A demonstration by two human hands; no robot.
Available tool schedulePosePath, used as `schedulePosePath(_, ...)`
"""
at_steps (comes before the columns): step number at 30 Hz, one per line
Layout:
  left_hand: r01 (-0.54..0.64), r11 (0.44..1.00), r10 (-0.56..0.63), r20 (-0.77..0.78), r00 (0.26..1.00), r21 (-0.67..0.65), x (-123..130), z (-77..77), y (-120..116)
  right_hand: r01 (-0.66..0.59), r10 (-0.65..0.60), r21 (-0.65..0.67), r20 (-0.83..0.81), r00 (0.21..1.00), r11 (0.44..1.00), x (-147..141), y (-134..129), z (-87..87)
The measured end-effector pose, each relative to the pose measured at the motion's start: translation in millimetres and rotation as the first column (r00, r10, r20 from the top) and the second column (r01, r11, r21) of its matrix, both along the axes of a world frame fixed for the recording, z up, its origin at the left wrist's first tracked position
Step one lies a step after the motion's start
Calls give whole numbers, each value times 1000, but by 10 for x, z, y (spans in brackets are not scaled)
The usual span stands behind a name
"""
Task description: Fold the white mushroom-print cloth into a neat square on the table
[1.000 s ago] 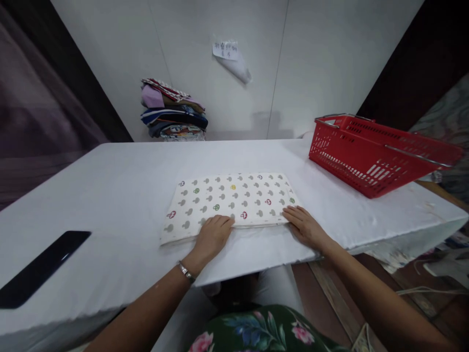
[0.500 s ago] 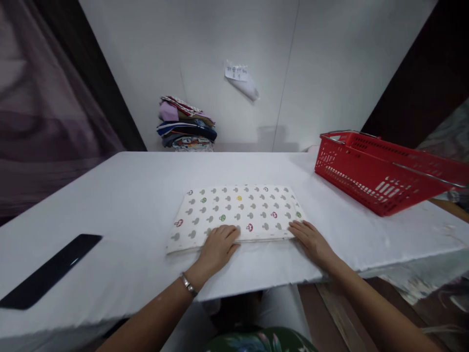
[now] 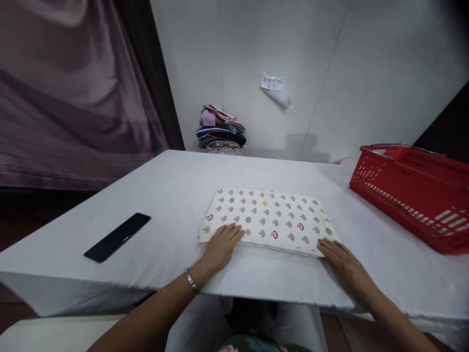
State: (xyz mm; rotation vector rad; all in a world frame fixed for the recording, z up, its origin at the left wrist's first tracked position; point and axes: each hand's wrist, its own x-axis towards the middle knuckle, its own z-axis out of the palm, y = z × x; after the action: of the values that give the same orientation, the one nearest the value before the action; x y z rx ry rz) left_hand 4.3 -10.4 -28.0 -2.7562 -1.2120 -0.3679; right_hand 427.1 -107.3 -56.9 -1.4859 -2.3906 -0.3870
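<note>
A white folded cloth (image 3: 271, 215) printed with grey, red, green and yellow mushrooms lies flat on the white-covered table (image 3: 164, 195). My left hand (image 3: 222, 247), with a silver band at the wrist, rests on the cloth's near edge left of its middle, fingers stretched out. At the cloth's near right corner lies my right hand (image 3: 342, 261), its fingers flat and pointing up and left. Neither hand grips the cloth.
A dark flat phone-like object (image 3: 117, 237) lies on the table at the left. The red basket (image 3: 414, 190) stands at the right. Behind the table's far edge is a stack of folded fabrics (image 3: 222, 129); a paper note (image 3: 271, 83) hangs on the wall. A mauve curtain (image 3: 73, 98) hangs at left.
The view has turned to the left, so things appear further right in it. My left hand lies slightly nearer the cloth's left corner; my right hand stays at the near right corner.
</note>
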Motion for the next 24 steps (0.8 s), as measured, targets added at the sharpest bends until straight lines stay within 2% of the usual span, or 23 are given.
schedulePosePath(4, -45, 997, 44, -6, 999, -57, -150, 10, -38, -12, 12, 1, 20, 1000, 1000, -8, -21, 28)
schedulePosePath(9, -43, 991, 44, 6, 999, -125, -171, 83, -71, 23, -23, 0, 38, 999, 1000, -145, -16, 109)
schedulePosePath(14, -132, 980, 137, 24, 990, -151, -262, 125, -95, -21, 22, -14, 48, 999, 1000, -181, 44, 0)
schedulePosePath(18, -131, 975, 139, 38, 990, -178, -338, 92, -114, -56, 56, -24, 9, 998, 998, -120, 52, -49)
schedulePosePath(21, -118, 980, 128, 59, 990, -160, -344, 69, -108, -59, 54, -82, -66, 996, 995, -116, 61, 52)
schedulePosePath(24, -110, 983, 121, 69, 990, -146, -333, 47, -88, 0, -21, -132, -157, 987, 991, -196, 182, 208)
